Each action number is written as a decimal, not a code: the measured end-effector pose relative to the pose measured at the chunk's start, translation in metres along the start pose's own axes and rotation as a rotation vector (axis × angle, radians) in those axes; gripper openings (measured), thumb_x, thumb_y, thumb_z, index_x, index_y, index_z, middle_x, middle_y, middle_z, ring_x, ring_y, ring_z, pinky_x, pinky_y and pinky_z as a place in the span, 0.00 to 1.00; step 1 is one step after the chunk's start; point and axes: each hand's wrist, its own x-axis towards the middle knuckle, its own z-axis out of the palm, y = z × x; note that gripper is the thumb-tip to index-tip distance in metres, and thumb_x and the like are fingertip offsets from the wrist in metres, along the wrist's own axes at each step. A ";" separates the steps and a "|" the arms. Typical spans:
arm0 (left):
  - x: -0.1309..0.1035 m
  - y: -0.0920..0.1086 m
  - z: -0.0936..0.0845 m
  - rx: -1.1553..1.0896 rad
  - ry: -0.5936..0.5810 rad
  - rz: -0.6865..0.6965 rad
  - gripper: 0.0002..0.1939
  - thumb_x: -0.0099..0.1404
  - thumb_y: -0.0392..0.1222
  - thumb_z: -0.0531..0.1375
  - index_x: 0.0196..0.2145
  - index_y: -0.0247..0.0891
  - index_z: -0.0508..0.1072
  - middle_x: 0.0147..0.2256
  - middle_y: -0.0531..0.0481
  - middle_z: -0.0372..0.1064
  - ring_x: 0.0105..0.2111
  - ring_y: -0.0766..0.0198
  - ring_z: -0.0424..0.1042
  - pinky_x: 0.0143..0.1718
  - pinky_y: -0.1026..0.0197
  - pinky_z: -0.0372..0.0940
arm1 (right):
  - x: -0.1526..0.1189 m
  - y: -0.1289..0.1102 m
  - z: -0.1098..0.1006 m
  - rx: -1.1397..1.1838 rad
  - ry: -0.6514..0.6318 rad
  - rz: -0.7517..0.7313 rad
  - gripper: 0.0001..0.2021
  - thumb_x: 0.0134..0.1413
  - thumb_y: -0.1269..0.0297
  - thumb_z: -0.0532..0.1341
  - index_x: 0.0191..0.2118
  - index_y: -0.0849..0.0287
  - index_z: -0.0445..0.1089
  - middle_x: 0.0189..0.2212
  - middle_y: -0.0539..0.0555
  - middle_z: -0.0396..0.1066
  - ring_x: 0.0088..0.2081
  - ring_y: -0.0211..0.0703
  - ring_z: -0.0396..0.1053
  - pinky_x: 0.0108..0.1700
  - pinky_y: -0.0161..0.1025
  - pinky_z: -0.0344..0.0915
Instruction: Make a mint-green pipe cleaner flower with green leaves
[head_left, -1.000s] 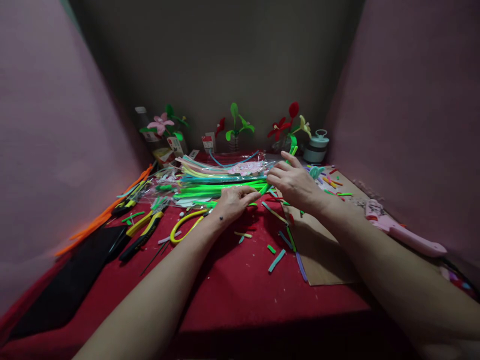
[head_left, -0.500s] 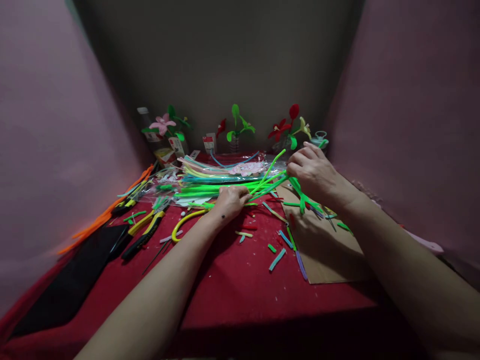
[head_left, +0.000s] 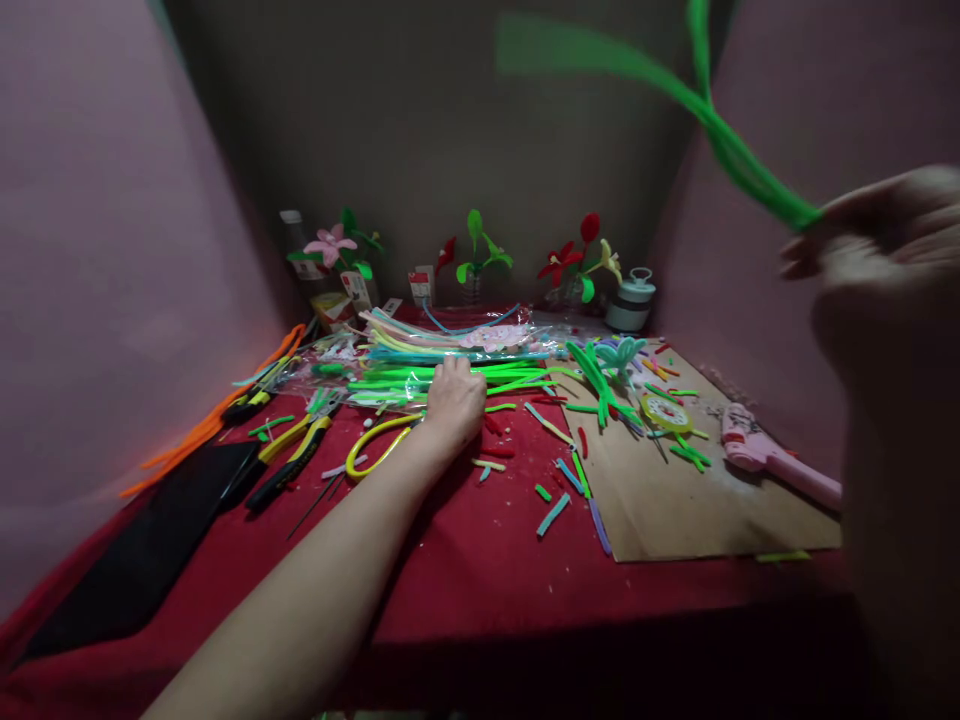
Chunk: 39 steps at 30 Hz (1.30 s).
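Raised at the upper right, my right hand [head_left: 877, 240] pinches the ends of several green pipe cleaners [head_left: 750, 165], whose far ends are blurred by motion. Low over the table, my left hand [head_left: 456, 400] has its fingers curled down on a bundle of green pipe cleaners [head_left: 397, 383], partly in clear plastic; its fingertips are hidden. Yellow-handled scissors [head_left: 360, 462] lie beside that wrist. Behind the bundle is a clear bag of pastel pipe cleaners [head_left: 405, 333]. A crossed green pipe-cleaner piece [head_left: 598, 385] lies on the cardboard [head_left: 660, 515].
A pink glue gun [head_left: 780, 465] and a yellow tape roll [head_left: 666, 413] lie on the cardboard. Pliers [head_left: 292, 460] and a black flat item [head_left: 150, 550] are at left. Pipe-cleaner flowers [head_left: 480, 250] stand at the back, near a lidded jar [head_left: 631, 300]. Cut scraps [head_left: 555, 515] dot the red cloth.
My right hand has swung up and right, away from the table, carrying green pipe cleaners. My left hand stays at the bundle, fingers now more curled. The glue gun and jar have come into sight.
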 end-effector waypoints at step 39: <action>-0.009 -0.003 -0.029 -1.090 -0.157 -0.436 0.11 0.55 0.43 0.58 0.21 0.34 0.67 0.11 0.57 0.56 0.10 0.73 0.53 0.13 0.68 0.45 | -0.118 -0.080 0.093 1.032 -0.837 0.993 0.07 0.46 0.66 0.61 0.24 0.60 0.64 0.13 0.47 0.66 0.14 0.31 0.60 0.17 0.29 0.54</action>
